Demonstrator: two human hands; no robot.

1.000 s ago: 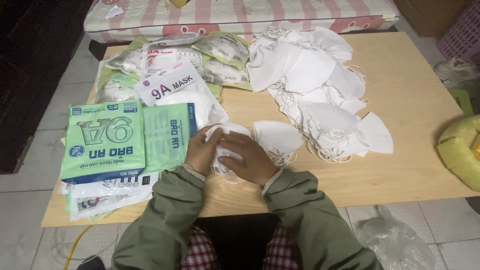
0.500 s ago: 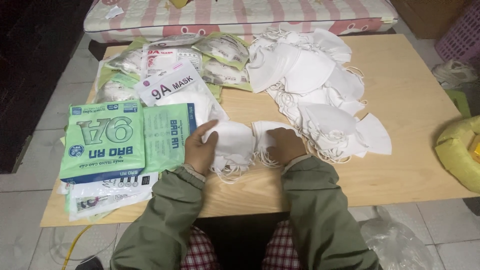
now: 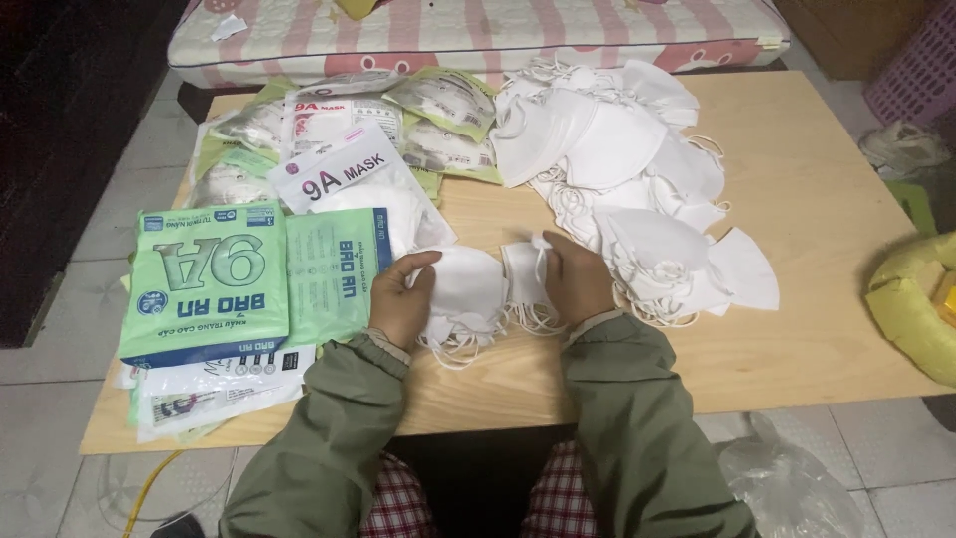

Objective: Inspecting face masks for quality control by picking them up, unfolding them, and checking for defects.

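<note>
Two bare hands are seen resting on a small stack of white face masks (image 3: 468, 294) that lies on the near middle of a light wooden table (image 3: 827, 199). The left hand (image 3: 400, 301) is laid on the left edge of the stack, its fingers curled and its thumb stretched over the top mask. The right hand (image 3: 576, 279) is closed on the right side of the stack, where a fold of white mask material is pinched between thumb and fingertips. Thin elastic ear loops are seen trailing from the stack towards the near edge of the table. Both arms are covered by olive green jacket sleeves (image 3: 637, 418), and checked red trousers are visible below the table edge.

Just to the right of the hands, and stretching to the far middle of the table, a large loose heap of white masks (image 3: 622, 164) is spread out. To the left of the stack, green printed packaging bags (image 3: 214, 284) are piled flat, with more bags and paper sheets beneath them. Farther away on the left, several clear packets with masks sealed inside (image 3: 358, 179) are scattered. Beyond the far edge, a pink-and-white striped mattress (image 3: 478, 30) is seen. At the right edge, a yellow bag (image 3: 916, 309) is partly in view.
</note>
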